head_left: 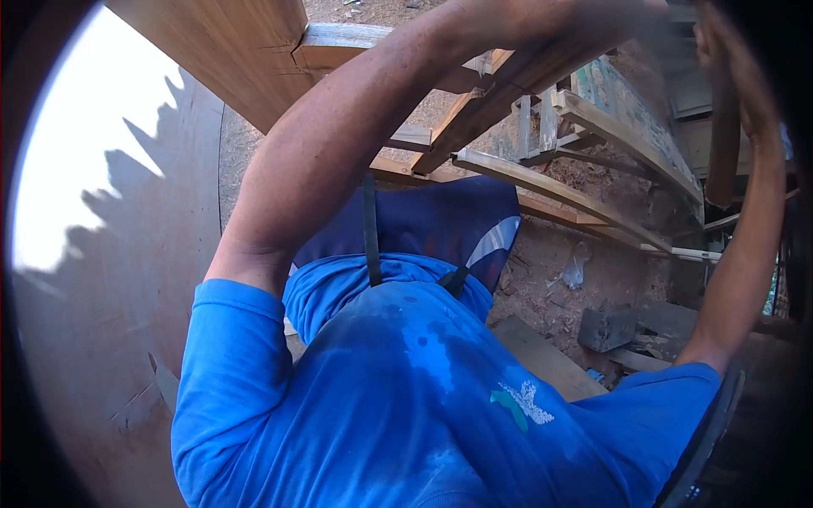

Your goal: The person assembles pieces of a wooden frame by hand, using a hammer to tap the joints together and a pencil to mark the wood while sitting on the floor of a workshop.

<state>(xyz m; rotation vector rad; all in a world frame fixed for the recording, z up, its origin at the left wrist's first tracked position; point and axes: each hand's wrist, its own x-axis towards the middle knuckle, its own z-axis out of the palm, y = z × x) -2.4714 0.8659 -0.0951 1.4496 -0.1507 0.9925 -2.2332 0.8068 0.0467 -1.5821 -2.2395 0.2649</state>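
My left arm reaches across the top of the view, and my left hand (605,15) is blurred at the upper edge. Its fingers cannot be made out. The hand is over the upper end of a dark brown wooden beam (500,106), but whether it touches the beam is unclear. Raised at the upper right, my right hand (741,72) is closed around a brown wooden handle (723,161) that hangs downward. The tool's head, if there is one, is hidden. Below the arms lies a wooden frame (550,182) of joined bars.
A broad wooden board (212,51) stands at the upper left, beside a large flat sheet (127,339) partly in sunlight. A second wooden frame (622,131) leans at the right. A grey block (607,328) and a clear plastic bag (577,266) lie on the shaving-strewn ground.
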